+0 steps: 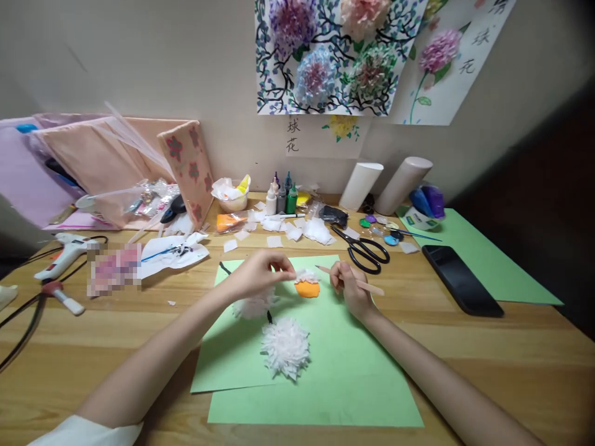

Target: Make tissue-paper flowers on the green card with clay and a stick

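My left hand (267,272) reaches over the green paper (344,384), fingers pinched at the edge of a small orange piece (307,290) with white tissue ruffles (307,277) along its top. What exactly the fingertips grip is too small to tell. To the right, my right hand (348,286) is closed round a wooden pencil (370,287), its dark tip pointing left towards the orange piece. A fluffy white tissue flower (286,348) lies on the paper below the hands. Another white flower (255,305) sits partly under my left wrist, beside black painted lines.
Black scissors (365,249) and a phone (458,279) lie to the right. Paint bottles (281,199), white tissue squares (317,230) and a bowl (231,197) stand along the back. A glue gun (69,253) with cables is at left. Flower artworks (341,56) hang on the wall.
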`<state>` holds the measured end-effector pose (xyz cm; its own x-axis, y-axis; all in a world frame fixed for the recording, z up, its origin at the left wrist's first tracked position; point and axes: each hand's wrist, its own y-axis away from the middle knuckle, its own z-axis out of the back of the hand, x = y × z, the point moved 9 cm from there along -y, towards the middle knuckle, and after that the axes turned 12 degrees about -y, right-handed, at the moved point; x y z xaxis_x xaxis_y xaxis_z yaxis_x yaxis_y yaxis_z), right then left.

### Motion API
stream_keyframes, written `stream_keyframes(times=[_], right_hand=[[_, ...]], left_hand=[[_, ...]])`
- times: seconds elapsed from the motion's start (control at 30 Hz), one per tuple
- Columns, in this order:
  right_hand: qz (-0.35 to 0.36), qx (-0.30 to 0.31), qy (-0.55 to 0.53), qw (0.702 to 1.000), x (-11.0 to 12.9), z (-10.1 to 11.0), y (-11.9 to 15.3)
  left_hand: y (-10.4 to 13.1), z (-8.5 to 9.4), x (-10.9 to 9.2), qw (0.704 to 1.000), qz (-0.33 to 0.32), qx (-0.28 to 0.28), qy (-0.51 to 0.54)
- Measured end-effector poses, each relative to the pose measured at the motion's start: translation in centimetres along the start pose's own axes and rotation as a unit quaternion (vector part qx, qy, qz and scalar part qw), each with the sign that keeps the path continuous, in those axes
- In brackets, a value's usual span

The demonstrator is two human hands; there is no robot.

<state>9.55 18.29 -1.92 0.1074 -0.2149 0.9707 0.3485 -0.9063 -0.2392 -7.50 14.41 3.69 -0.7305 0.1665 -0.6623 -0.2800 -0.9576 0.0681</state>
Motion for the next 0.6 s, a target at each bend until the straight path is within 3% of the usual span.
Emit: stream_keyframes(times=[0.07, 0.13, 0.23, 0.33, 0.6], right_hand=[[0.014, -0.030, -0.041, 0.999, 0.3, 1.0, -0.2], [0.027, -0.036, -0.085, 0.995, 0.6, 1.5, -0.2], [-0.013, 0.041, -0.125, 0.991, 0.3, 0.5, 0.0], [-0.076, 0.131, -0.105, 0.983, -0.4, -1.2, 0.7], [-0.072, 0.163, 0.016, 0.984, -0.5, -1.9, 1.1]], left_hand=[[-0.2, -2.2, -1.3, 0.999, -0.018, 0.046, 0.018], [-0.8, -3.5, -1.5, 0.998, -0.006, 0.043, -0.039], [-2.1, -3.6, -1.1, 0.985, 0.010, -0.005, -0.171], [-2.9, -3.3, -0.9, 0.972, 0.004, -0.034, -0.233], [-3.1, -3.7, -0.7, 0.974, -0.008, -0.036, -0.225]])
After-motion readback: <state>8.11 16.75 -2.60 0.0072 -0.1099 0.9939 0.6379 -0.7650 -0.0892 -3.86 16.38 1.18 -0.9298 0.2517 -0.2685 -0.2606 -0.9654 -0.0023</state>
